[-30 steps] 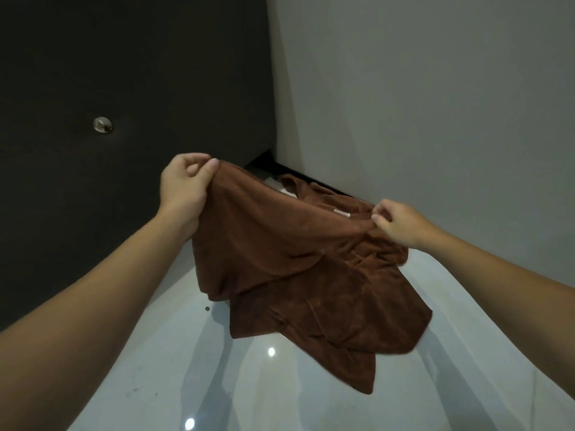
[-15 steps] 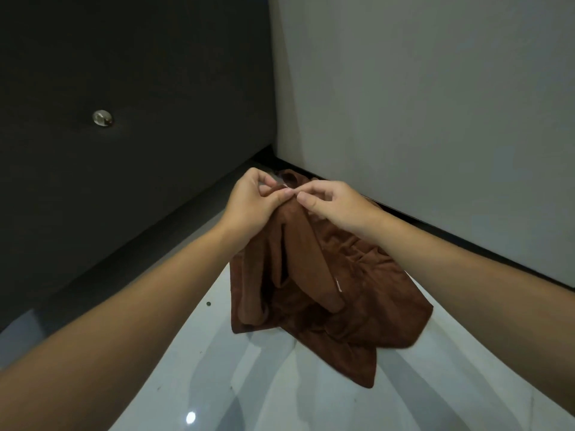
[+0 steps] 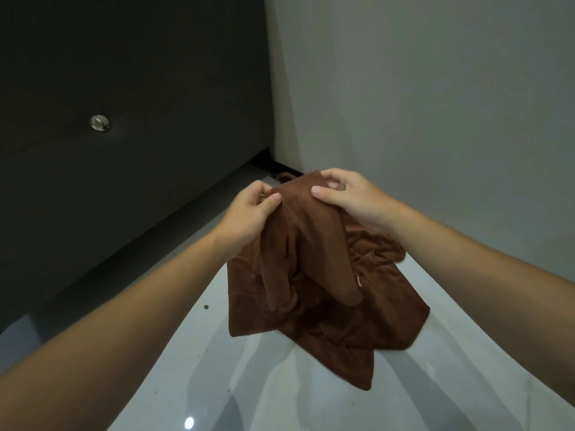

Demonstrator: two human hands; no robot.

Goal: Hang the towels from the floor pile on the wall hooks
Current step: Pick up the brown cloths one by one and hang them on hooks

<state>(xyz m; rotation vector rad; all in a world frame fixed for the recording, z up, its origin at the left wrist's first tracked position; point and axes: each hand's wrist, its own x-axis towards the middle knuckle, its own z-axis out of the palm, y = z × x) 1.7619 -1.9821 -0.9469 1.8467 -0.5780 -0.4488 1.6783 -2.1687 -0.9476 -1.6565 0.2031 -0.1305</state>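
A brown towel (image 3: pixel 305 244) hangs folded in front of me, above the floor pile. My left hand (image 3: pixel 249 213) pinches its top edge on the left side. My right hand (image 3: pixel 348 197) grips the same top edge just to the right, thumb on the front of the cloth. The two hands are almost touching. Below and behind lies the pile of brown towels (image 3: pixel 373 321) on the pale floor, near the room corner. A round metal hook (image 3: pixel 99 122) sits on the dark wall to the upper left, well apart from both hands.
The dark wall (image 3: pixel 140 88) stands on the left and a grey wall (image 3: pixel 435 104) on the right; they meet in a corner behind the pile. The glossy white floor (image 3: pixel 249 384) reflects ceiling lights.
A second ago my hands held the towel spread wide apart. They came together at the top edge, folding the towel, and have since shifted slightly while the towel hangs narrower.
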